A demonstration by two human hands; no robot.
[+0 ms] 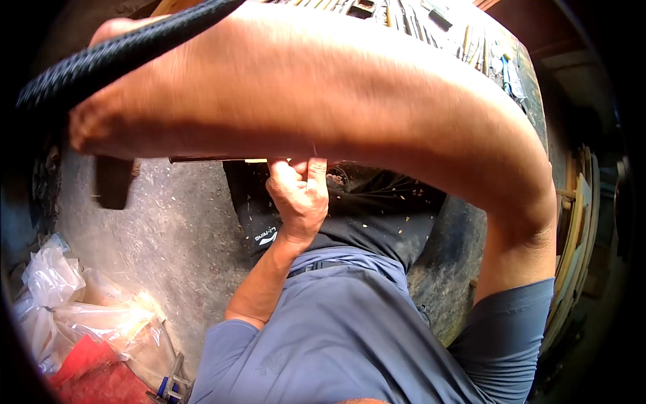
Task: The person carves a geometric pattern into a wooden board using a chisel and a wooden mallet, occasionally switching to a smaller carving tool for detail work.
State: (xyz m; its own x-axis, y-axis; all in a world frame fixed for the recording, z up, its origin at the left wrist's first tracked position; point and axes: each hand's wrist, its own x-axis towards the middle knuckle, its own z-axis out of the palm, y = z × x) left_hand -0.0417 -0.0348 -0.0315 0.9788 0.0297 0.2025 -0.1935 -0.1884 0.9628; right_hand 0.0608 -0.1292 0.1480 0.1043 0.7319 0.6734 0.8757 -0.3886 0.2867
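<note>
My right forearm stretches across the upper view, very near. At its far left end my right hand (101,111) looks closed, its fingers mostly hidden and slightly blurred. From under it sticks a dark brown block (113,183), smeared by motion, apparently in its grip. Below the forearm, in front of my lap, my left hand (299,198) is closed with the thumb up. The forearm covers its fingertips and whatever they hold. A thin dark edge (215,159) shows beside it, left of the thumb.
Several slim tools lie on a workbench (535,87) at the far right. Clear plastic bags (57,289), a red sheet (94,374) and a blue-and-metal clamp-like tool (171,387) are at lower left. Boards (579,236) lean at right. A black braided strap (128,57) crosses upper left.
</note>
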